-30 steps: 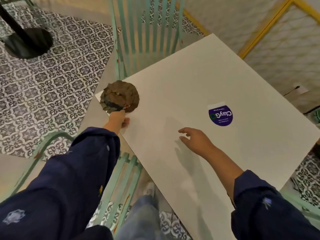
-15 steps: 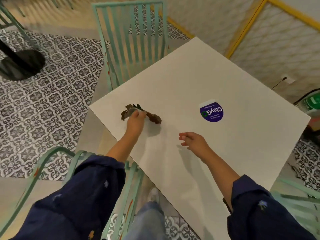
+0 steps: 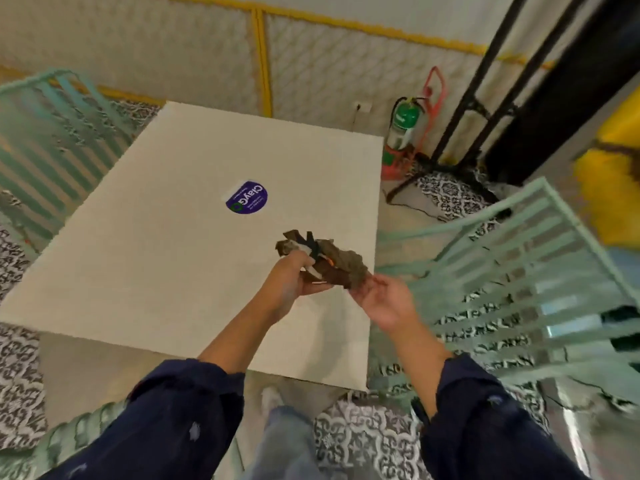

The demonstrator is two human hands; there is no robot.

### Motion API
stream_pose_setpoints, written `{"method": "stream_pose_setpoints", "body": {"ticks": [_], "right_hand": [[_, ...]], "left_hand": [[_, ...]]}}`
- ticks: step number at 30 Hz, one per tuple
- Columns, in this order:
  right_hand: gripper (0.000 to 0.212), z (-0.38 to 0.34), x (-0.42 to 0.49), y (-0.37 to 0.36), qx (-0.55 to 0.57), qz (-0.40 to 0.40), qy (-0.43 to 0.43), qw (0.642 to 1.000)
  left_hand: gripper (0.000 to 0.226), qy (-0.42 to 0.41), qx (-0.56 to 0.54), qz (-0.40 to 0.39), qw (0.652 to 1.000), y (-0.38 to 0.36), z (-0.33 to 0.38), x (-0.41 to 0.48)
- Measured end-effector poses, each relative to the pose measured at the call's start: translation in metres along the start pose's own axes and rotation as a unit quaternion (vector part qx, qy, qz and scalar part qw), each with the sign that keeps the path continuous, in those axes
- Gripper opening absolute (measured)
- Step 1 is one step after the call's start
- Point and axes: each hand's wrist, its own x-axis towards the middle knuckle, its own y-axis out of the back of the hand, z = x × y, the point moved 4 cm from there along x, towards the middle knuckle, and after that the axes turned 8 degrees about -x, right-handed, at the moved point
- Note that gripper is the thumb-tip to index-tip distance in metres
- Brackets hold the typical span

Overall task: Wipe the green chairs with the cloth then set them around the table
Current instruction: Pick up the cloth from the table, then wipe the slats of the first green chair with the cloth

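Note:
A crumpled brown cloth (image 3: 341, 266) is held above the right part of the white table (image 3: 166, 265). My left hand (image 3: 294, 282) grips its left end. My right hand (image 3: 384, 303) touches its right end with fingers spread underneath. One green slatted chair (image 3: 519, 278) stands right of the table, close to my right hand. Another green chair (image 3: 48, 133) stands at the table's far left. A third green chair (image 3: 69, 441) shows at the bottom left beside my leg.
A purple round sticker (image 3: 246, 198) lies on the table. A green fire extinguisher (image 3: 403, 133) on a red stand is by the wall beyond the table. A black metal frame (image 3: 485, 91) rises at the upper right. The floor is patterned tile.
My left hand lifted the cloth off the table's left corner and carried it to the right. My right hand came up to meet it. My view swung right.

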Motion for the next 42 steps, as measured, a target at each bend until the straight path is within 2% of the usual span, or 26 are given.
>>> {"method": "stream_pose_setpoints", "body": {"ticks": [3,5,8,10,12,16,19,22,24,27,29,31,33,37,40,42], "right_hand": [[0.034,-0.02,-0.041,0.061,0.059,0.013,0.048,0.997],[0.049,-0.024,-0.065,0.092,0.104,0.0,0.065,0.992],[0.064,-0.024,-0.105,0.136,0.113,-0.043,0.074,0.99],[0.073,-0.022,-0.129,0.166,0.071,-0.045,0.082,0.993],[0.076,-0.021,-0.147,0.188,0.032,-0.039,0.079,0.996],[0.074,-0.024,-0.174,0.225,-0.033,-0.021,0.066,0.997],[0.071,-0.027,-0.174,0.243,-0.104,-0.009,0.032,0.994],[0.044,-0.036,-0.165,0.26,-0.183,0.024,-0.008,0.983],[0.029,-0.05,-0.156,0.273,-0.162,0.062,-0.009,0.985],[0.027,-0.082,-0.144,0.286,-0.11,0.104,0.028,0.988],[0.027,-0.113,-0.134,0.296,-0.131,0.142,0.05,0.98],[0.028,-0.144,-0.125,0.306,-0.167,0.188,0.073,0.965],[0.028,-0.175,-0.12,0.316,-0.207,0.233,0.103,0.945],[0.026,-0.238,-0.116,0.34,-0.275,0.309,0.152,0.898],[0.01,-0.295,-0.106,0.356,-0.288,0.312,0.211,0.881],[0.009,-0.331,-0.095,0.368,-0.314,0.318,0.23,0.865]], "left_hand": [[0.022,0.06,0.146,-0.018,0.987,-0.054,-0.044,-0.014],[0.017,0.074,0.267,-0.049,0.96,-0.085,-0.066,-0.025],[0.002,0.073,0.456,-0.121,0.879,-0.135,-0.1,-0.048],[0.014,0.042,0.545,-0.187,0.816,-0.163,-0.13,-0.062],[0.026,-0.019,0.639,-0.218,0.738,-0.181,-0.153,-0.066],[0.032,-0.051,0.701,-0.273,0.657,-0.214,-0.198,-0.079],[0.031,-0.054,0.707,-0.342,0.616,-0.232,-0.224,-0.075],[0.025,-0.036,0.672,-0.394,0.625,-0.251,-0.241,-0.063],[0.017,-0.008,0.628,-0.406,0.664,-0.269,-0.24,-0.046],[0.012,-0.003,0.559,-0.398,0.727,-0.296,-0.23,-0.012],[0.01,-0.028,0.525,-0.387,0.757,-0.317,-0.22,0.01],[0.017,-0.054,0.5,-0.369,0.782,-0.336,-0.212,0.026],[0.021,-0.068,0.493,-0.35,0.793,-0.353,-0.208,0.04],[0.008,-0.075,0.508,-0.324,0.794,-0.382,-0.21,0.061],[0.014,-0.067,0.506,-0.305,0.804,-0.399,-0.216,0.079],[0.016,-0.058,0.506,-0.28,0.814,-0.41,-0.223,0.091]]}}
